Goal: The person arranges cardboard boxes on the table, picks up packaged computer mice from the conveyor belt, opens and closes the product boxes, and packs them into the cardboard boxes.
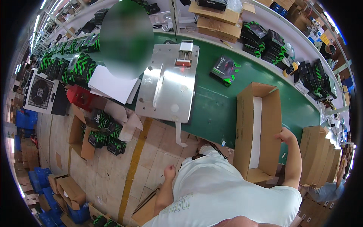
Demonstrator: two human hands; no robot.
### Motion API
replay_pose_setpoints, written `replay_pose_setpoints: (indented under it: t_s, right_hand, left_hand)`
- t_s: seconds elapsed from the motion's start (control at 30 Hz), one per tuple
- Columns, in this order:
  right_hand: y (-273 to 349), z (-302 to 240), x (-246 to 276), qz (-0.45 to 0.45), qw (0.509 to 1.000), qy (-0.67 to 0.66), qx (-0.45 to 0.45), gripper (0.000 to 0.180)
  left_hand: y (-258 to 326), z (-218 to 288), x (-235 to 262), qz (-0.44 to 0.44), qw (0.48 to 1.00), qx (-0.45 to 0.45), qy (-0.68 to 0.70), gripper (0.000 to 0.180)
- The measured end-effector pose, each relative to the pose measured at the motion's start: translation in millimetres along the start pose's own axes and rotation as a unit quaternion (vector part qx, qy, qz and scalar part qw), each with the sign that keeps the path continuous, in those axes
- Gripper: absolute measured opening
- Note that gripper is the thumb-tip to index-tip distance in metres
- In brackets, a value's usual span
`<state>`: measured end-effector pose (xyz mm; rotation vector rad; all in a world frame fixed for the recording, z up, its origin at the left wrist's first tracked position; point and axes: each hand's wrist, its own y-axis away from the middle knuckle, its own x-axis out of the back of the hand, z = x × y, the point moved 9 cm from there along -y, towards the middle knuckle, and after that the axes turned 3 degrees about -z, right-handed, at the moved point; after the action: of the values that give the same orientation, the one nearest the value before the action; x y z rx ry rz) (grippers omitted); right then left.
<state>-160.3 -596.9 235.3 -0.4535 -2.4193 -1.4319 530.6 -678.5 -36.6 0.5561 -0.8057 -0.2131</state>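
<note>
Right hand [286, 135]: raised, fingers closed over the right wall of the open carton [270, 125], gripping its edge. The carton lies on the green belt [215, 109], directly left of this hand, with a white liner inside. Flat cartons [315, 155] stand stacked just right of the hand. Beyond it, up the belt, lies a black-and-green box [225, 70].

Left hand [169, 172]: hanging low beside the body, loosely curled, holding nothing. Ahead of it sits a metal plate [168, 87].
</note>
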Motion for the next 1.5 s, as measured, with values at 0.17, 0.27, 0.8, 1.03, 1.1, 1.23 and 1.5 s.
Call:
replay_pose_setpoints:
  t_s: [0.17, 0.27, 0.8, 1.03, 1.1, 1.23, 1.5]
  right_hand:
    - [0, -157, 31, 0.328, 0.897, 0.102, 0.278, 0.063]
    - [13, -326, -43, 0.127, 0.896, 0.025, 0.424, 0.055]
    - [-245, -275, -164, 0.410, 0.884, -0.169, 0.148, 0.092]
    - [-66, -309, -171, 0.494, 0.773, -0.233, 0.323, 0.075]
    - [47, -327, -183, 0.591, 0.678, -0.103, 0.425, 0.078]
    - [211, -329, -239, 0.647, 0.535, 0.030, 0.543, 0.074]
    - [239, -356, -380, 0.184, 0.697, 0.078, 0.689, 0.067]
  left_hand:
    - [-8, -52, -5, -0.105, 0.990, 0.079, -0.041, 0.032]
    - [-42, -41, 4, -0.159, 0.984, 0.061, -0.054, 0.035]
    - [-134, 35, 272, 0.353, 0.864, -0.058, 0.354, 0.018]
    - [-192, 254, 400, 0.291, 0.834, -0.340, 0.322, 0.015]
    - [-191, 325, 413, 0.241, 0.779, -0.495, 0.298, 0.012]
    - [-106, 460, 400, 0.089, 0.618, -0.738, 0.256, 0.011]
    - [4, 510, 252, -0.242, 0.536, -0.807, -0.065, 0.049]
